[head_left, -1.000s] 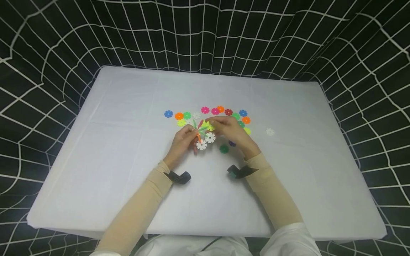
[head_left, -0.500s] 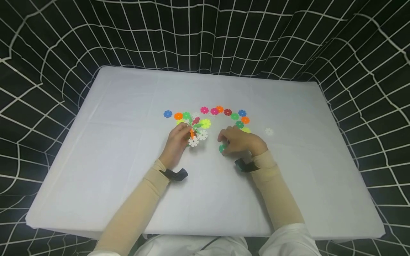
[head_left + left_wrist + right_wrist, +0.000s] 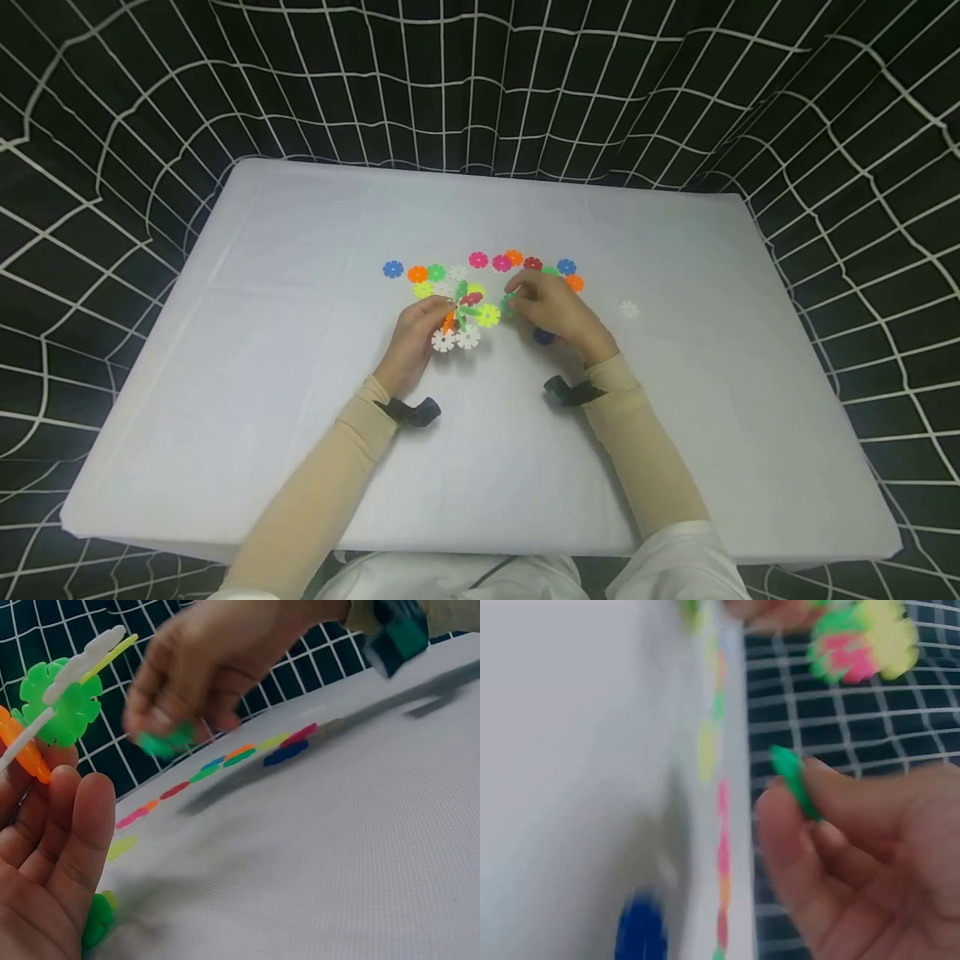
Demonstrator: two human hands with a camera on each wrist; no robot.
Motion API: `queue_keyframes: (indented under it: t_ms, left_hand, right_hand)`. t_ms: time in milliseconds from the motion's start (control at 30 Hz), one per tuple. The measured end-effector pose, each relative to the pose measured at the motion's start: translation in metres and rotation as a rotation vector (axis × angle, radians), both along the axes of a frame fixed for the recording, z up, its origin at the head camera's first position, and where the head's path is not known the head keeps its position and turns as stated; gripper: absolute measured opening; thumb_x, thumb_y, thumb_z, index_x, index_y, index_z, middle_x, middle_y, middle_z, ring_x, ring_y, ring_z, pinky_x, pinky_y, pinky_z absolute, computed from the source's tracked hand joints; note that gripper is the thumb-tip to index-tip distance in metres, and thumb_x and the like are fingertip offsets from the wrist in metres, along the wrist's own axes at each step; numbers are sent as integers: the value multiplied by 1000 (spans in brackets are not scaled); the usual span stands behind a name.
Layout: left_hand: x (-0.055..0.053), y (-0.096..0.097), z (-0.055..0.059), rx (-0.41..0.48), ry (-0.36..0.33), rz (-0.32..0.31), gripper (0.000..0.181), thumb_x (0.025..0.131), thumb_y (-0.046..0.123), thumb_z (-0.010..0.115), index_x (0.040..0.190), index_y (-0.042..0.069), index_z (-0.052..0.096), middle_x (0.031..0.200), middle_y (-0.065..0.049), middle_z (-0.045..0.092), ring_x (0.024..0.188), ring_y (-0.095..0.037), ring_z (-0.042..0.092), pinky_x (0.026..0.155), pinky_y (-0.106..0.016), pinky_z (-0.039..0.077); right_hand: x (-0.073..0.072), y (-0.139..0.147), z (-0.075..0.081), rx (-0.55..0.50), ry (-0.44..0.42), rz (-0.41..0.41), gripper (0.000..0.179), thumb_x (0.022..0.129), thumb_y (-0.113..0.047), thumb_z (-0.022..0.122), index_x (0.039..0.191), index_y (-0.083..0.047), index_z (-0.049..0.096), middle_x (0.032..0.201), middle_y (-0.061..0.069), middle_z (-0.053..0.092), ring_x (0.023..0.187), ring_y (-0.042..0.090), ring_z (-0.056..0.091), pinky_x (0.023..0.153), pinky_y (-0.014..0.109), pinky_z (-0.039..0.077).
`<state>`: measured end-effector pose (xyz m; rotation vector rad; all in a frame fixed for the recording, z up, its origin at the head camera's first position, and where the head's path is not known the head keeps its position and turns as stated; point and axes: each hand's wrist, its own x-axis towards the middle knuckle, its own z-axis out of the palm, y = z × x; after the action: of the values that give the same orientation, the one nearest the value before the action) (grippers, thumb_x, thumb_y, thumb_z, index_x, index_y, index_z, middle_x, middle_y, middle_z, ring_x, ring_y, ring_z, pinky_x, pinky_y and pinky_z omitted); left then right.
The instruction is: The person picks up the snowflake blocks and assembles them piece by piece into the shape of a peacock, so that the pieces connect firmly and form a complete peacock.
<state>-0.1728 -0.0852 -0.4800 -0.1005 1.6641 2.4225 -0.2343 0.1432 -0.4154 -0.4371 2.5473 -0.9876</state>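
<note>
My left hand (image 3: 408, 335) grips a cluster of interlocked plastic flower discs just above the table. Two white discs (image 3: 443, 340) stick out at its near side and a yellow disc (image 3: 488, 315) at its right, with green, red and orange ones between. In the left wrist view, a green disc (image 3: 61, 703) of the cluster rises above the fingertips. Just right of the cluster, my right hand (image 3: 558, 310) pinches a single green disc (image 3: 796, 782) between thumb and fingers, raised off the table and apart from the cluster.
Loose flower discs lie in an arc beyond the hands, from a blue disc (image 3: 393, 269) past a pink disc (image 3: 478, 260) to an orange disc (image 3: 574, 284). A dark blue disc (image 3: 543, 336) lies below the right hand, a white disc (image 3: 628, 309) off right. Black netted walls (image 3: 450, 92) surround the white table (image 3: 262, 375).
The right hand let go of the yellow disc at the cluster, picked the green disc up from the table and brought it back toward the cluster. The left hand shifted slightly left and turned the cluster.
</note>
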Motion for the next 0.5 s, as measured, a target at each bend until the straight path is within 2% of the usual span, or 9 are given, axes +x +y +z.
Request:
queue_keyframes:
  t_ms: [100, 167, 233, 300, 500]
  left_hand:
    - [0, 0, -1, -9, 7, -12, 14, 99, 22, 60, 104, 10, 66, 105, 2, 60, 98, -11, 56, 81, -19, 50]
    - [0, 0, -1, -13, 13, -20, 15, 100, 23, 60, 105, 10, 66, 105, 2, 61, 96, -11, 56, 78, -18, 51]
    - [0, 0, -2, -7, 16, -22, 16, 100, 22, 60, 105, 9, 66, 103, 1, 61, 93, -11, 56, 75, -18, 51]
    - [0, 0, -2, -8, 16, -25, 16, 100, 22, 59, 105, 9, 66, 103, 1, 61, 92, -11, 56, 74, -18, 51]
    - [-1, 1, -2, -28, 6, -9, 14, 100, 21, 59, 104, 9, 66, 105, 1, 61, 94, -10, 56, 76, -17, 50]
  right_hand:
    - [2, -6, 7, -199, -73, -95, 30, 99, -15, 63, 128, -6, 64, 105, 15, 73, 82, 32, 73, 86, 38, 60]
    - [4, -10, 11, -289, -125, -150, 31, 99, -16, 64, 128, -5, 65, 107, 17, 75, 84, 34, 75, 95, 42, 59]
    - [6, -13, 14, -323, -146, -185, 29, 98, -17, 66, 125, -6, 67, 107, 17, 76, 84, 33, 76, 102, 44, 55]
    - [7, -16, 15, -341, -156, -204, 27, 98, -17, 66, 123, -6, 68, 106, 16, 77, 82, 31, 76, 102, 45, 55]
    - [9, -19, 14, -346, -146, -191, 27, 98, -18, 67, 121, -6, 69, 110, 15, 76, 76, 26, 74, 89, 40, 60]
